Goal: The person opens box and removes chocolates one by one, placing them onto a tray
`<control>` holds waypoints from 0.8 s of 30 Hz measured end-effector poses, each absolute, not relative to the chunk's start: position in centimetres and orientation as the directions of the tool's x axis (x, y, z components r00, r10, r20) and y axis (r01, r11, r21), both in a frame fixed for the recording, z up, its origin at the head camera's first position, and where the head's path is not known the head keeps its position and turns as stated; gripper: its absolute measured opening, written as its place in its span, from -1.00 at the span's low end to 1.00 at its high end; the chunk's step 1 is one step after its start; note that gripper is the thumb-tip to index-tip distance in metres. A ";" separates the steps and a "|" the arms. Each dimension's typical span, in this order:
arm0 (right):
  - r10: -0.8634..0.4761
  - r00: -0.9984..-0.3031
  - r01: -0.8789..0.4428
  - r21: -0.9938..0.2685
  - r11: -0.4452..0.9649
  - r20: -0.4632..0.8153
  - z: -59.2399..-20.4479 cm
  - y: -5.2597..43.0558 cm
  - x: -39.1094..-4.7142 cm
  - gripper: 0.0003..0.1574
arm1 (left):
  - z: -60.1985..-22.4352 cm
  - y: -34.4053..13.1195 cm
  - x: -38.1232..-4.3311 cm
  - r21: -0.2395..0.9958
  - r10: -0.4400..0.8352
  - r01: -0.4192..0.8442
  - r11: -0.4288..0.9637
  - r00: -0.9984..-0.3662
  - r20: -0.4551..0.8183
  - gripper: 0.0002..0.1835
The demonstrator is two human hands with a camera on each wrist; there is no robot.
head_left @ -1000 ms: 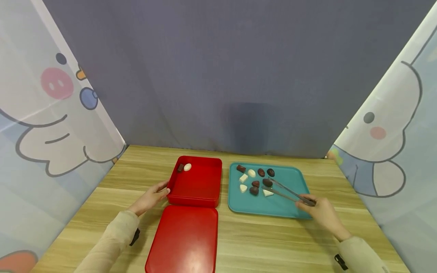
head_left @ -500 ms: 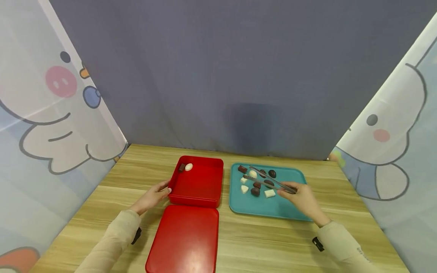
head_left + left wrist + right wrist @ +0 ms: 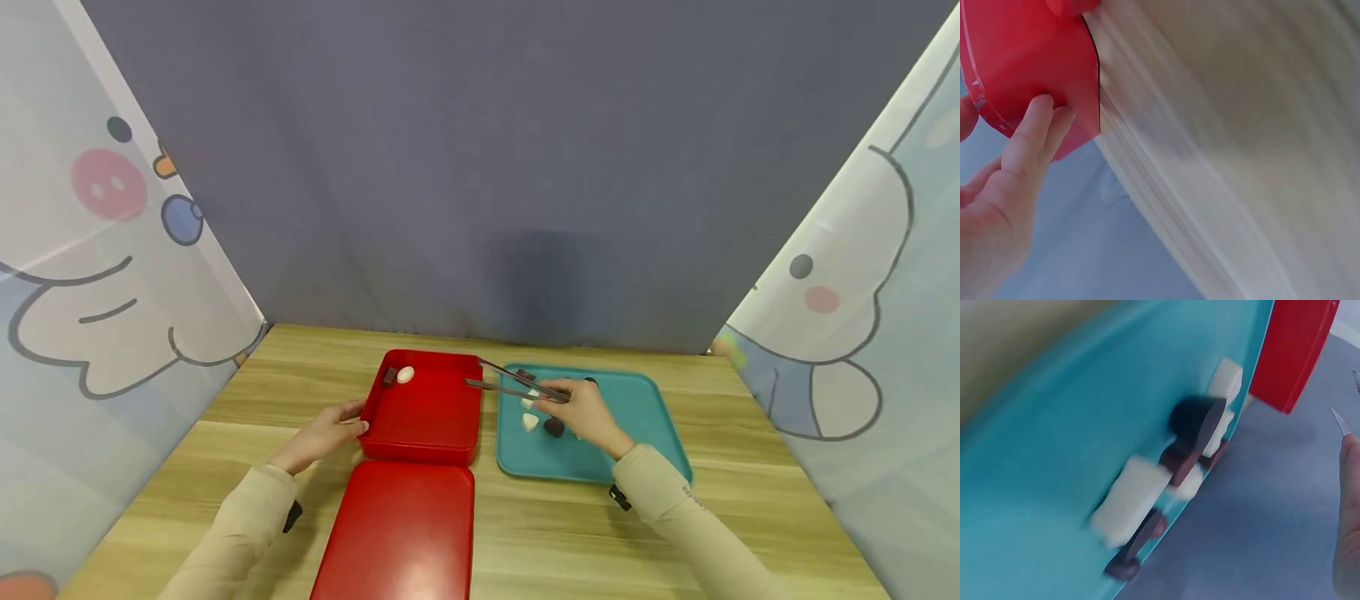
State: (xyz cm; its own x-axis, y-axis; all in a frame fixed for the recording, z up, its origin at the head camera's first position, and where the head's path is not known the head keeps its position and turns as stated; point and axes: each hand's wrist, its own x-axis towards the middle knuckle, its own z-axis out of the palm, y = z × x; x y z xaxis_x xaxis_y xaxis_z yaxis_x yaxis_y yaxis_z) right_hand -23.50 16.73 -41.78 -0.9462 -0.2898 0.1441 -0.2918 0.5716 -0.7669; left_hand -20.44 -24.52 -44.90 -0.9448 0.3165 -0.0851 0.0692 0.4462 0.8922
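Note:
In the head view my left hand [image 3: 322,435] holds the left side of an open red box [image 3: 427,408]. In the left wrist view its fingertips [image 3: 1038,109] press the outer wall, the thumb at the rim. A dark chocolate [image 3: 390,377] and a white oval one [image 3: 406,374] lie in the box's far left corner. My right hand [image 3: 588,417] grips metal tongs [image 3: 517,385]. Their tips stand apart over the box's right rim, nothing visible between them. Beneath the hand, the blue tray [image 3: 622,454] bears several chocolates, partly hidden; a white block [image 3: 1132,500] shows in the right wrist view.
A flat red lid [image 3: 401,533] lies on the wooden table [image 3: 562,542], right in front of the box. A grey curtain [image 3: 450,167] hangs behind the table's far edge. Cartoon-printed sheets [image 3: 97,417] flank both sides.
My right hand has swung left with the tongs, from above the tray's chocolates to the box's right rim. The chocolates on the tray appear unmoved where visible. My left hand stays at the box.

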 end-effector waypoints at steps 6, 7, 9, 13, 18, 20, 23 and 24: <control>-0.346 -0.927 -0.319 -0.782 0.535 0.141 -41.9 13.2 -25.2 -0.51 | -44.9 -24.8 -20.6 0.889 0.310 0.064 0.453 -0.947 -0.089 -0.41; -0.354 -0.925 -0.324 -0.773 0.545 0.138 -41.9 12.7 -25.5 -0.52 | -44.9 -24.8 -20.6 0.890 0.311 0.067 0.451 -0.946 -0.086 -0.40; -0.362 -0.923 -0.323 -0.768 0.553 0.128 -41.9 11.7 -26.0 -0.55 | -45.1 -24.8 -20.8 0.901 0.312 0.062 0.429 -0.947 -0.083 -0.39; -0.381 -0.918 -0.326 -0.750 0.576 0.108 -41.9 9.7 -26.8 -0.54 | -45.2 -24.9 -20.5 0.922 0.309 0.037 0.384 -0.947 -0.091 -0.37; -0.400 -0.914 -0.314 -0.747 0.586 0.071 -42.0 8.0 -27.3 -0.48 | -45.2 -24.5 -20.5 0.927 0.293 0.007 0.374 -0.949 -0.111 -0.39; -0.415 -0.908 -0.319 -0.749 0.581 0.065 -42.0 7.3 -27.5 -0.45 | -45.1 -24.4 -20.5 0.929 0.284 0.000 0.369 -0.952 -0.113 -0.39; -0.423 -0.904 -0.325 -0.733 0.597 0.056 -42.2 6.3 -27.8 -0.44 | -45.0 -24.5 -20.3 0.930 0.285 -0.001 0.367 -0.952 -0.114 -0.39; -0.426 -0.903 -0.331 -0.724 0.605 0.057 -42.3 6.0 -27.9 -0.45 | -45.0 -24.6 -20.2 0.931 0.284 -0.005 0.364 -0.952 -0.117 -0.39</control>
